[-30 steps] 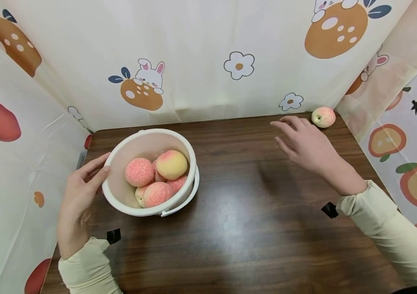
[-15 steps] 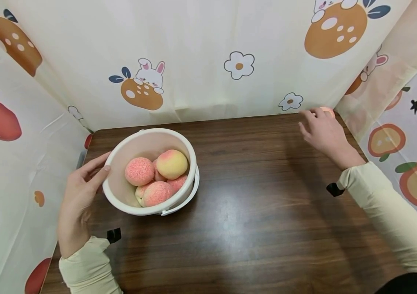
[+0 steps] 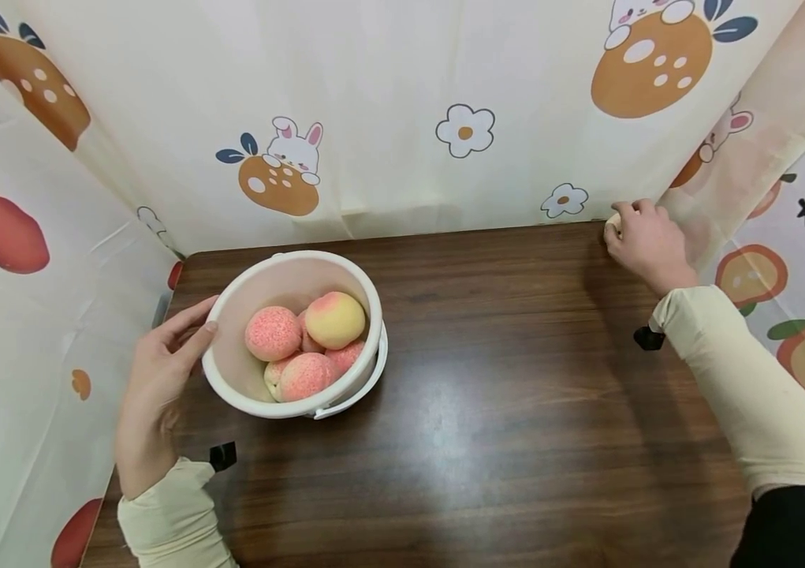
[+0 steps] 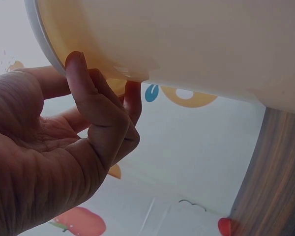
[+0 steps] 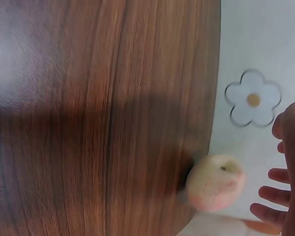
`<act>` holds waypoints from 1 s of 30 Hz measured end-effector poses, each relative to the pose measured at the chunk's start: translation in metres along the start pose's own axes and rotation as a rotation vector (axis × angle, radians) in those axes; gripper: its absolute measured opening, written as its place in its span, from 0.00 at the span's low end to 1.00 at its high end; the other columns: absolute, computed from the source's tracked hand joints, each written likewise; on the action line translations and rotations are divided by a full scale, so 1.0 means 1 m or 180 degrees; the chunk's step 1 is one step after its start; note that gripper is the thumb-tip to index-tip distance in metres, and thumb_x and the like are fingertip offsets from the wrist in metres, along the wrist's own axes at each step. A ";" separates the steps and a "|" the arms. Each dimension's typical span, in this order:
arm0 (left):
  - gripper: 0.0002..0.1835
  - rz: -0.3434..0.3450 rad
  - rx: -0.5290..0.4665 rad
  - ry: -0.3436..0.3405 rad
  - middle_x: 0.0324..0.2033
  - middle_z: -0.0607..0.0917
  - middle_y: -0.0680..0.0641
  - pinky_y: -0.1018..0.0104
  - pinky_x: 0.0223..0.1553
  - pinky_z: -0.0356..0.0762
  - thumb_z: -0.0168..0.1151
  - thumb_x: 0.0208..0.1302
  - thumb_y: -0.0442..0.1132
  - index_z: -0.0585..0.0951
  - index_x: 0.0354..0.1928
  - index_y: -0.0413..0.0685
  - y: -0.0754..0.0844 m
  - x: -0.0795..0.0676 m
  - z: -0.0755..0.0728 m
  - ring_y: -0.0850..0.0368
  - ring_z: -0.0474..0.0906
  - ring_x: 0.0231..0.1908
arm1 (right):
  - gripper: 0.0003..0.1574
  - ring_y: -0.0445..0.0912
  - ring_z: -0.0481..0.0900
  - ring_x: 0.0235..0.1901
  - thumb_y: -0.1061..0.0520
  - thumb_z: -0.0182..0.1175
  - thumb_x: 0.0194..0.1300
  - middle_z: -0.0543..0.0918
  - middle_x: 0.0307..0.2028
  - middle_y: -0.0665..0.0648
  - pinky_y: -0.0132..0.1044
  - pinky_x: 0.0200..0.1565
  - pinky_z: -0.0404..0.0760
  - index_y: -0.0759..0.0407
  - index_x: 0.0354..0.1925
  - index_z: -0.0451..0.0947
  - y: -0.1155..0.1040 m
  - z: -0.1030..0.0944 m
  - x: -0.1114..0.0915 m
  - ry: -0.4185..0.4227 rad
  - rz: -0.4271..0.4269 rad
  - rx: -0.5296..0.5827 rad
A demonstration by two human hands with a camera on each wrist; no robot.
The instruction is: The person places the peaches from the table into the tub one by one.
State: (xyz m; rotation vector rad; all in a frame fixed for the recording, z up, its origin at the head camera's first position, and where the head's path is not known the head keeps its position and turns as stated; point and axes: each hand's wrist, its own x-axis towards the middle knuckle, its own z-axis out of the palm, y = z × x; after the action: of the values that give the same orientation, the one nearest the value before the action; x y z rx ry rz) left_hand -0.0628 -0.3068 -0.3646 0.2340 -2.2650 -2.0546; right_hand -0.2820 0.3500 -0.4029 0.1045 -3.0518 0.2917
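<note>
My left hand (image 3: pixel 154 386) grips the left rim of a white bucket (image 3: pixel 216 371). In the left wrist view, its bent fingers (image 4: pixel 81 78) touch the bucket's outer wall. Several peaches lie inside the bucket, among them a yellow one (image 3: pixel 334 321) and a speckled pink one (image 3: pixel 273 334). At the far right corner of the table my right hand (image 3: pixel 654 244) is over a pale peach (image 5: pixel 216 182), mostly hiding it from the head view. The right wrist view shows that hand's parted fingers beside the peach with a gap between.
The dark wooden table (image 3: pixel 487 379) stretches between the bucket and the right hand. Printed cloth (image 3: pixel 388 118) hangs along its back and both sides, close behind the corner peach. The bucket's white handle (image 3: pixel 359 398) hangs down at its right side.
My right hand has moved right to the peach in the far corner, now covering most of it. The left hand stays on the bucket's rim.
</note>
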 end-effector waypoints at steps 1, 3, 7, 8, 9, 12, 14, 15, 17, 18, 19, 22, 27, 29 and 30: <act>0.22 -0.0004 0.0013 0.0000 0.43 0.90 0.63 0.74 0.32 0.86 0.65 0.73 0.35 0.81 0.67 0.45 0.000 0.000 0.000 0.69 0.87 0.37 | 0.35 0.79 0.65 0.62 0.49 0.41 0.77 0.66 0.67 0.81 0.79 0.51 0.70 0.65 0.74 0.63 0.003 0.001 0.002 -0.0007 0.0021 -0.0002; 0.22 -0.0009 0.0032 0.0011 0.43 0.90 0.64 0.74 0.32 0.86 0.65 0.73 0.35 0.81 0.67 0.45 0.000 0.000 0.000 0.70 0.87 0.37 | 0.35 0.79 0.64 0.62 0.49 0.41 0.77 0.66 0.66 0.81 0.79 0.52 0.70 0.65 0.74 0.63 0.008 0.004 0.007 -0.0036 0.0066 0.0002; 0.22 -0.0042 0.0025 0.0029 0.43 0.90 0.64 0.75 0.32 0.86 0.65 0.73 0.36 0.81 0.67 0.46 0.000 0.000 0.000 0.70 0.87 0.37 | 0.37 0.79 0.61 0.64 0.47 0.40 0.77 0.62 0.68 0.82 0.79 0.54 0.68 0.65 0.75 0.60 0.016 0.009 0.014 -0.0144 0.0176 0.0028; 0.22 -0.0051 0.0019 0.0035 0.43 0.90 0.64 0.75 0.32 0.86 0.66 0.73 0.36 0.81 0.67 0.46 0.000 0.000 0.000 0.70 0.87 0.37 | 0.38 0.79 0.60 0.64 0.46 0.39 0.77 0.61 0.69 0.82 0.79 0.55 0.68 0.66 0.75 0.60 0.019 0.011 0.016 -0.0169 0.0208 0.0033; 0.22 -0.0060 0.0018 0.0038 0.42 0.90 0.65 0.74 0.31 0.86 0.66 0.73 0.36 0.81 0.67 0.47 0.000 0.001 0.000 0.70 0.87 0.37 | 0.38 0.80 0.60 0.64 0.46 0.38 0.77 0.60 0.69 0.82 0.78 0.56 0.67 0.66 0.76 0.59 0.021 0.013 0.017 -0.0195 0.0243 0.0039; 0.22 -0.0073 0.0037 0.0038 0.42 0.90 0.64 0.74 0.30 0.86 0.65 0.73 0.36 0.81 0.67 0.48 0.000 0.001 0.000 0.70 0.87 0.36 | 0.39 0.81 0.59 0.63 0.45 0.35 0.77 0.60 0.69 0.83 0.78 0.56 0.66 0.67 0.75 0.58 0.027 0.018 0.020 -0.0247 0.0374 0.0034; 0.22 -0.0071 0.0039 0.0028 0.42 0.90 0.64 0.74 0.30 0.86 0.65 0.73 0.36 0.81 0.67 0.47 0.000 0.001 0.000 0.69 0.87 0.36 | 0.39 0.82 0.58 0.62 0.45 0.34 0.77 0.60 0.67 0.84 0.78 0.55 0.66 0.68 0.74 0.59 0.032 0.022 0.022 -0.0266 0.0452 0.0024; 0.22 -0.0070 0.0042 0.0023 0.42 0.90 0.63 0.74 0.31 0.86 0.65 0.73 0.36 0.81 0.68 0.47 0.000 0.001 0.000 0.69 0.87 0.36 | 0.38 0.82 0.58 0.62 0.45 0.34 0.77 0.60 0.66 0.84 0.78 0.55 0.66 0.68 0.73 0.60 0.034 0.023 0.023 -0.0266 0.0480 0.0023; 0.23 -0.0066 0.0045 0.0026 0.42 0.90 0.63 0.74 0.31 0.86 0.65 0.73 0.36 0.81 0.68 0.47 -0.001 0.001 0.000 0.69 0.87 0.36 | 0.37 0.82 0.59 0.60 0.45 0.33 0.77 0.62 0.64 0.85 0.78 0.53 0.66 0.69 0.71 0.61 0.036 0.025 0.025 -0.0263 0.0509 0.0017; 0.23 -0.0060 0.0049 0.0030 0.42 0.90 0.63 0.74 0.31 0.86 0.65 0.73 0.36 0.81 0.68 0.46 -0.001 0.000 -0.001 0.69 0.87 0.36 | 0.37 0.81 0.59 0.60 0.44 0.33 0.77 0.62 0.63 0.85 0.78 0.52 0.66 0.69 0.69 0.62 0.037 0.026 0.026 -0.0258 0.0510 0.0017; 0.23 -0.0059 0.0045 0.0039 0.42 0.90 0.63 0.74 0.31 0.86 0.65 0.73 0.36 0.81 0.68 0.46 -0.001 0.000 -0.001 0.69 0.87 0.36 | 0.36 0.81 0.59 0.59 0.44 0.33 0.77 0.62 0.62 0.85 0.78 0.52 0.66 0.69 0.68 0.62 0.037 0.027 0.027 -0.0249 0.0508 0.0025; 0.23 -0.0043 0.0077 0.0058 0.42 0.90 0.64 0.74 0.31 0.86 0.65 0.73 0.36 0.80 0.68 0.46 -0.001 0.000 -0.001 0.69 0.87 0.37 | 0.36 0.81 0.60 0.58 0.44 0.33 0.77 0.63 0.61 0.84 0.77 0.52 0.66 0.68 0.67 0.62 0.037 0.028 0.029 -0.0248 0.0507 0.0042; 0.24 -0.0036 0.0143 0.0053 0.43 0.90 0.63 0.74 0.32 0.86 0.65 0.73 0.36 0.79 0.69 0.44 -0.001 0.000 0.000 0.69 0.87 0.37 | 0.36 0.83 0.59 0.59 0.45 0.35 0.76 0.61 0.63 0.84 0.77 0.57 0.63 0.66 0.71 0.59 0.037 0.032 0.032 -0.0297 0.0509 0.0089; 0.24 -0.0039 0.0141 0.0042 0.43 0.90 0.63 0.74 0.33 0.87 0.65 0.73 0.36 0.79 0.69 0.44 -0.001 0.001 0.000 0.69 0.87 0.38 | 0.36 0.84 0.58 0.59 0.45 0.35 0.76 0.60 0.65 0.85 0.77 0.59 0.61 0.66 0.72 0.58 0.038 0.034 0.033 -0.0321 0.0515 0.0112; 0.24 -0.0037 0.0145 0.0041 0.43 0.89 0.63 0.74 0.33 0.87 0.65 0.73 0.36 0.79 0.69 0.44 0.000 0.001 0.001 0.69 0.87 0.38 | 0.37 0.84 0.57 0.60 0.45 0.35 0.76 0.59 0.66 0.85 0.77 0.59 0.60 0.65 0.72 0.57 0.038 0.035 0.033 -0.0335 0.0523 0.0125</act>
State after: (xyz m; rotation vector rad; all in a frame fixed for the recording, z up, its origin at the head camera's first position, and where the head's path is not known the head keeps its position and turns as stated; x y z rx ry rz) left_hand -0.0638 -0.3064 -0.3650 0.2631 -2.3102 -2.0025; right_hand -0.3202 0.3784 -0.4416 -0.1338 -3.1652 0.3677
